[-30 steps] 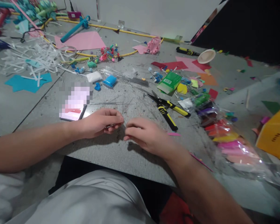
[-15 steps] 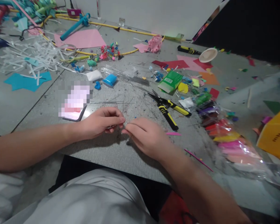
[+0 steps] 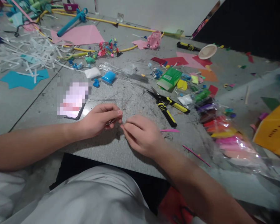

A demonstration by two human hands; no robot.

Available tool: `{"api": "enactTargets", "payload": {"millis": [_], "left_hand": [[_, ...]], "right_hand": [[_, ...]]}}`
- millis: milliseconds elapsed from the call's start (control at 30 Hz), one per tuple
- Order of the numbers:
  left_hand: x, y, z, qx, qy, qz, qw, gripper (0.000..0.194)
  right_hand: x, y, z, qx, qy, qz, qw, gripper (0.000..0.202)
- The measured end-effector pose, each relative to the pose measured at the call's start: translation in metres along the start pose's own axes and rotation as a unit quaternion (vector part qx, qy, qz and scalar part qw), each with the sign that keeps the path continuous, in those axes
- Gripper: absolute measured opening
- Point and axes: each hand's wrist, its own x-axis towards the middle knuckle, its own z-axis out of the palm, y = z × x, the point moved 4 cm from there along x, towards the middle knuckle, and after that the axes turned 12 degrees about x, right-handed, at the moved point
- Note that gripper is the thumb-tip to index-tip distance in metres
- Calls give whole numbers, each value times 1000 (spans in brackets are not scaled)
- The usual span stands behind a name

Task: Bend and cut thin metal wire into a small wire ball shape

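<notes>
Metal wire (image 3: 111,121), barely visible, sits in the left hand's (image 3: 95,120) curled fingers, while at four o'clock from it the right hand (image 3: 143,134) bends narrowly, its grip impossible to tell, with a phone (image 3: 75,99) at ten and pliers (image 3: 161,99) at two.

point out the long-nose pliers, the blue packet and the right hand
Long-nose pliers (image 3: 161,99): head view, near the pivot.
Blue packet (image 3: 108,77): head view, its upper face.
Right hand (image 3: 144,136): head view, back of hand.
</notes>
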Motion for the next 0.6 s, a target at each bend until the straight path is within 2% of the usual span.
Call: {"api": "enactTargets", "payload": {"millis": [133,233,467,600], "left_hand": [[0,2,1,-3,7,-2,1000,50],[-1,4,0,-7,19,-2,1000,51],[0,9,0,-51,21,12,998,48],[0,7,1,-76,8,0,997,45]], "right_hand": [[0,-1,1,-58,-9,-16,998,34],[1,-1,0,-56,-23,-13,998,37],[-1,10,-6,-15,69,43,997,27],[-8,20,-4,16,79,73,994,25]]}}
